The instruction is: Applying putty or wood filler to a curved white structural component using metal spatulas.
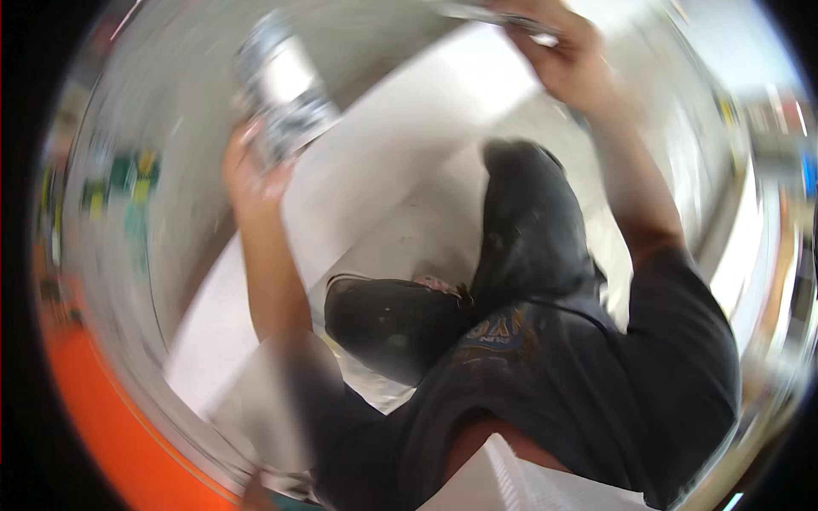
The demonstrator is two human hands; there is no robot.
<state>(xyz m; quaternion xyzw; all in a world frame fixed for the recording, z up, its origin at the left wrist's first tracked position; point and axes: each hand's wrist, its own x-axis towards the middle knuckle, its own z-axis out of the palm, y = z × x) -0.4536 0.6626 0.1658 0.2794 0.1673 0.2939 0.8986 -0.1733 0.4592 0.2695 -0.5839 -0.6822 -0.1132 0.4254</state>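
Note:
My left hand (258,166) is closed round the lower end of a clear, crinkled plastic packet (294,111) with a white label, raised at the upper left. What the packet contains is too blurred to tell. At the top, right of the middle, my right hand (567,55) grips a slim, shiny metal tool (518,21) pointing left. Motion blur and the picture's edge hide its exact kind. Below both hands, a long white panel (375,145) runs slantwise from the lower left to the upper right, in front of my bent legs (537,221).
Grey floor (192,111) lies beyond the panel. A large orange surface (111,426) fills the lower left rim. Green and yellow items (132,175), badly smeared, are at the far left. A pale, long board edge (737,230) shows at the right.

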